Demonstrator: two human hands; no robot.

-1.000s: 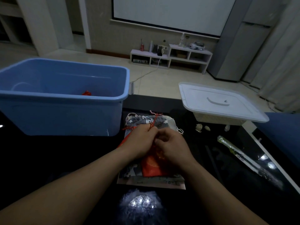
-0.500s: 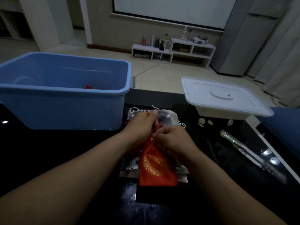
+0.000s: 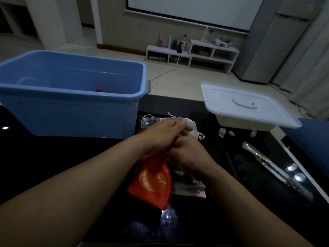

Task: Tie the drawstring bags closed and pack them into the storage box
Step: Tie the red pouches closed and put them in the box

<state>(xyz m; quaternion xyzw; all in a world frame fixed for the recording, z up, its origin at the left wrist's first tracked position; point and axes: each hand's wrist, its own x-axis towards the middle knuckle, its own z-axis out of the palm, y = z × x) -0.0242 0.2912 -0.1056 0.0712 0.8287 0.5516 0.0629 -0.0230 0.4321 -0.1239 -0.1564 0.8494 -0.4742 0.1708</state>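
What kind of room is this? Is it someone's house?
Probably a living room in a home. A large white projection screen hangs on the far wall, a low white shelf unit stands on the floor under it, and pale curtains hang at the right.

Black table (image 3: 53, 166) w/ blue box (image 3: 71, 113), white-lidded basket (image 3: 240, 123), bag pile (image 3: 188, 186).

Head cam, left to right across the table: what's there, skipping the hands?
blue storage box → red drawstring bag → white-lidded basket
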